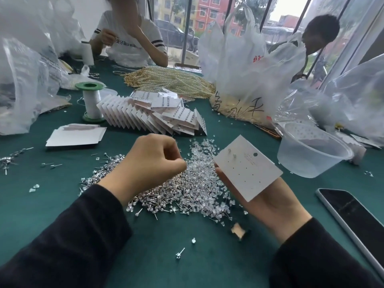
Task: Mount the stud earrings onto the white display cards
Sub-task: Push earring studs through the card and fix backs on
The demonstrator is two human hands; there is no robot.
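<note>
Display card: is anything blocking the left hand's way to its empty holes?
Nothing visible does. The left hand hovers over the stud pile, with open air across to the display card held by the right hand. Two studs sit near its top; the other holes are uncovered.

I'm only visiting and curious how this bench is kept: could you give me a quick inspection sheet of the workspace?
Surface: green cloth table, strewn with stray studs.
Job's things: pile of stud earrings mixed with clear backs; display card bearing two studs; finished cards fanned behind; blank cards at left.
Clutter: spool, plastic bowl, phone, plastic bags, pearl strands.
Hands: left hand over the pile, fingers pinched, contents unclear; right hand holds the display card.
Cables: nothing seen.
Surroundings: two other people at the far side; windows behind them.
</note>
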